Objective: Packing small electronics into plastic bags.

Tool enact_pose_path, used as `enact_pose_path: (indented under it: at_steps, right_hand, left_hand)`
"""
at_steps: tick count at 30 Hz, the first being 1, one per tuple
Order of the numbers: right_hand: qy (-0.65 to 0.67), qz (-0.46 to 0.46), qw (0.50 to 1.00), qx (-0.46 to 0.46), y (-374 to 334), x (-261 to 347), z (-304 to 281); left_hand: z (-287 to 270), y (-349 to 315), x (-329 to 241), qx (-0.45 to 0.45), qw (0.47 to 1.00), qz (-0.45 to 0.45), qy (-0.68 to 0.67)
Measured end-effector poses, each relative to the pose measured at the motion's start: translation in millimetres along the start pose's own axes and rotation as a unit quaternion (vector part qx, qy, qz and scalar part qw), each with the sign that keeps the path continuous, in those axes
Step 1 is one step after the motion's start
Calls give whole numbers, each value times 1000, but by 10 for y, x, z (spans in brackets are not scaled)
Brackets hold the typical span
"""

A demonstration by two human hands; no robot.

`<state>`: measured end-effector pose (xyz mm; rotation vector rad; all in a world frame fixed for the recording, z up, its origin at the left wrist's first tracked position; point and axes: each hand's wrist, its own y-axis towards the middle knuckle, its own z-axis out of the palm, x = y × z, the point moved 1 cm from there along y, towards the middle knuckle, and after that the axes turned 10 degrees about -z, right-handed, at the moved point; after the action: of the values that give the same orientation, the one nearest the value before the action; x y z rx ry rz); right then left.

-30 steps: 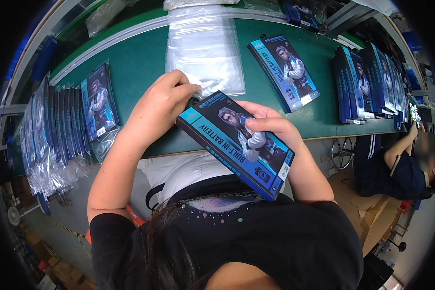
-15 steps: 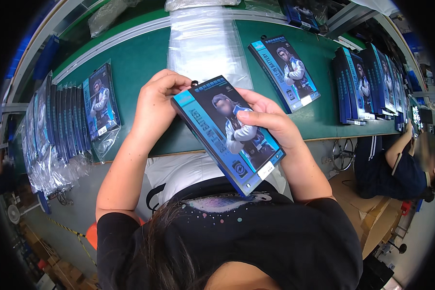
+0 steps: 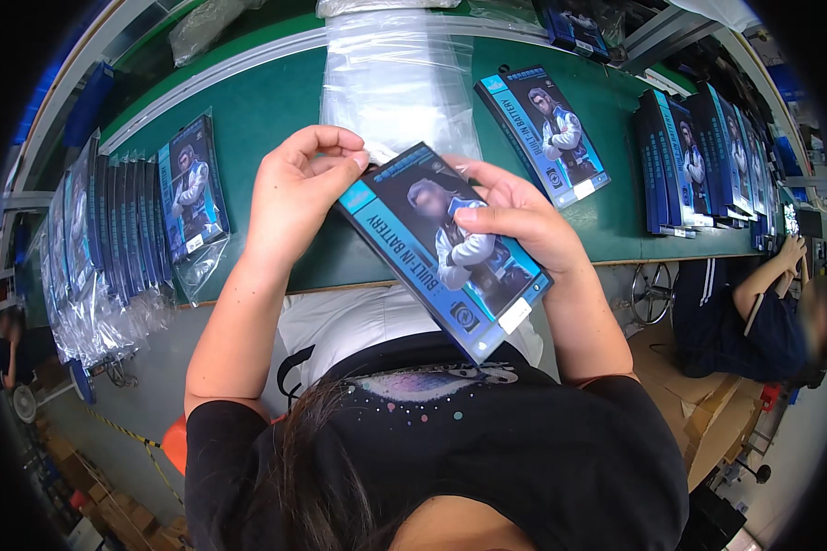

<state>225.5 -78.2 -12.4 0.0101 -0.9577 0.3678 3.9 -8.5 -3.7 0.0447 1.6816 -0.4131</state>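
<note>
My right hand point(image 3: 526, 220) grips a flat blue and black retail box point(image 3: 450, 257) by its right side, thumb on the printed front and fingers behind. The box tilts in front of my chest, its top end pointing up and left. At its upper left corner, my left hand point(image 3: 303, 179) is closed in a pinch of thumb and forefinger. A small whitish bit point(image 3: 377, 154) shows beside those fingertips; what they hold is too small to make out. A matching box point(image 3: 544, 138) with a black hang tab lies on the green table point(image 3: 276, 110), beyond my right hand.
Several boxes in clear bags point(image 3: 124, 220) stand in a row at the left, with one bagged box point(image 3: 191, 188) leaning beside them. Clear plastic bags point(image 3: 395, 83) lie at the back middle. More boxes point(image 3: 698, 165) stand at the right, near another person point(image 3: 744, 312).
The box has shifted slightly right. My left thumb and forefinger have closed near its top corner, where the black hang tab showed before and a whitish bit shows now.
</note>
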Motion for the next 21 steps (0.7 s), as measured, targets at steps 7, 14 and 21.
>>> enact_pose_path:
  at_steps: [7,14,21]
  right_hand:
    - [-71,-129,987,-64,-24,-121,63]
    - [-124,-240,960,-78,-92,-273,300]
    - [-139,-244,950,-140,-87,-338,362]
  left_hand:
    - [-5,-62,-23,-68,987,57,136]
    - [60,-114,-7,-95,991,91,34]
    - [95,-157,112,-173,910,316,206]
